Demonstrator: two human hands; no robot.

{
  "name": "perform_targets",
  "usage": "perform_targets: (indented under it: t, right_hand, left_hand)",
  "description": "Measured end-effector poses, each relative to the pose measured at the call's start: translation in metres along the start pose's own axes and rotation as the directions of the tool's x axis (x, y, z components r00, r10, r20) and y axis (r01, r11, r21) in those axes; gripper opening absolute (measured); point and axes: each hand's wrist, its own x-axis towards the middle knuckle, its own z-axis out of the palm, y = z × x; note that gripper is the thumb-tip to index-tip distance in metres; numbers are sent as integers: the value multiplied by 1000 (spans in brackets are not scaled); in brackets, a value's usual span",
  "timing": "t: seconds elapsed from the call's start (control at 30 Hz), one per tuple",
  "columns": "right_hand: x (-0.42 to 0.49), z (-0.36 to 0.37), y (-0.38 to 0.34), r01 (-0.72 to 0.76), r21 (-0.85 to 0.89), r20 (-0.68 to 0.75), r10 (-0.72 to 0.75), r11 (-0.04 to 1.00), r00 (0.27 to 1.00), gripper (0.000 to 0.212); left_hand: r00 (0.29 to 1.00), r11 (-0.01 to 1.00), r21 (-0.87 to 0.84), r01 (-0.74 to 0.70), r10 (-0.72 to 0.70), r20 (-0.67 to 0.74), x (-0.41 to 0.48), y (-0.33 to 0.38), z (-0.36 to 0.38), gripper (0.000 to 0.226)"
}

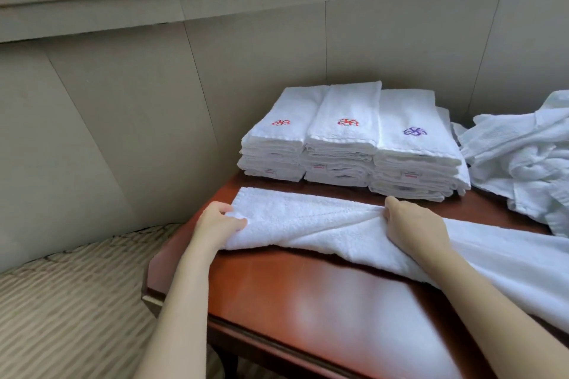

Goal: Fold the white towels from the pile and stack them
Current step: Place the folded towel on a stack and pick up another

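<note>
A polished reddish-brown wooden counter (308, 301) fills the lower middle of the frame. Across it a long white terry towel (323, 228) is laid, its right end trailing off the lower right edge; that hanging weight could drag the fold crooked. At the far right the loose pile of white towels (523, 157) is heaped, and three stacks of folded white towels (351, 138) are lined up at centre. The towel's left end is pinched in the left hand (215, 223); its gathered middle is pressed under the curled right hand (412, 221), where bunching could be locked in.
</note>
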Motion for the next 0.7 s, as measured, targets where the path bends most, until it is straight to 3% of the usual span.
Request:
perform_targets:
  t: [0.07,0.13,0.23,0.37,0.47,0.57,0.63,0.7]
  right_hand:
    - [-1,3,0,-10,25,-13,10,1000,1000,10]
    - [-4,3,-1,-9,37,-68,12,999,998,13]
    - [-6,2,-1,-5,-5,-126,4,1000,992,14]
    - [10,-4,5,99,-98,10,-98,990,995,11]
    - [26,-9,12,143,-25,136,-139,989,981,15]
    - [35,-6,18,137,97,176,-152,986,972,20]
    - [37,-5,21,125,152,182,-152,980,971,23]
    - [38,-4,23,101,186,178,-135,977,975,24]
  left_hand:
    - [989,993,-40,-112,108,-97,3,8,2,30]
    - [950,968,-73,-241,219,-224,9,20,8,23]
    - [925,962,-19,-272,256,-279,25,29,20,12]
    - [961,967,221,-130,178,-213,43,21,35,9]
    - [972,913,393,-107,179,-152,55,22,36,18]
    - [978,864,479,-151,201,-54,70,27,31,33]
    - [987,900,405,-161,158,42,74,33,23,45]
    - [987,986,158,-56,31,159,71,38,9,45]
